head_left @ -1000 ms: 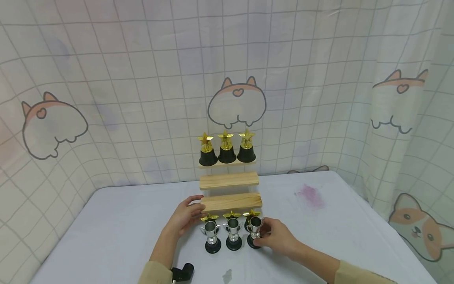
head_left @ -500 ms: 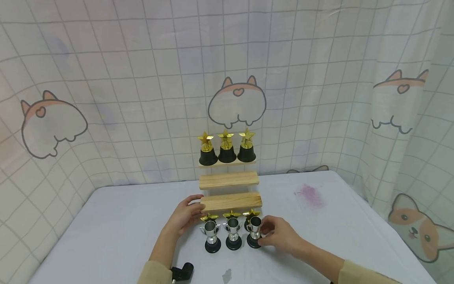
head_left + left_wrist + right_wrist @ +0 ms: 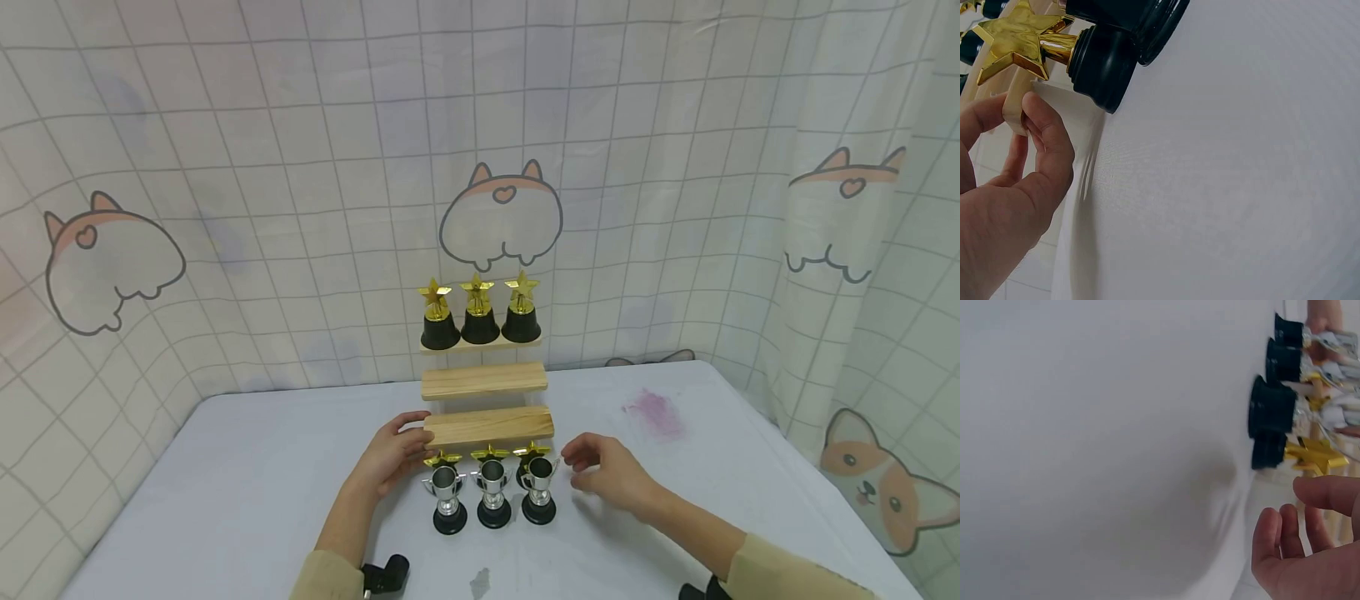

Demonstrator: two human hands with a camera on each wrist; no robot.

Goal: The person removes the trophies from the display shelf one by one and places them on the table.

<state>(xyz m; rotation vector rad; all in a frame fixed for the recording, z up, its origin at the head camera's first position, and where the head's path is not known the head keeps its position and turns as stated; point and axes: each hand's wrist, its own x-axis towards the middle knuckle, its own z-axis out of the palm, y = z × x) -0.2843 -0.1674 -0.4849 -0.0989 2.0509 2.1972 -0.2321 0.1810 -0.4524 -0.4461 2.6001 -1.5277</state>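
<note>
My left hand [image 3: 396,457] pinches the left end of the lowest board of a stepped wooden rack [image 3: 489,427]; the left wrist view shows thumb and fingers on either side of the board end [image 3: 1015,106]. Just right of the silver cup trophies, my right hand [image 3: 611,475] is held with loosely bent fingers and nothing in them. Its nearest cup is the right silver trophy [image 3: 538,493], standing upright on a black base. The middle silver trophy [image 3: 493,493] and left silver trophy [image 3: 448,498] stand in line with it. Gold star trophies [image 3: 491,453] are partly hidden behind them.
Three more gold star trophies [image 3: 480,312] stand on the rack's top board. The middle board [image 3: 483,381] lies below them. A white cloth covers the table [image 3: 262,475], and a patterned curtain [image 3: 337,208] hangs behind. Dark wrist gear [image 3: 386,575] shows near the left sleeve.
My right hand has let go of the right silver trophy and drawn away to the right. The trophies stay standing, and my left hand keeps its place on the rack.
</note>
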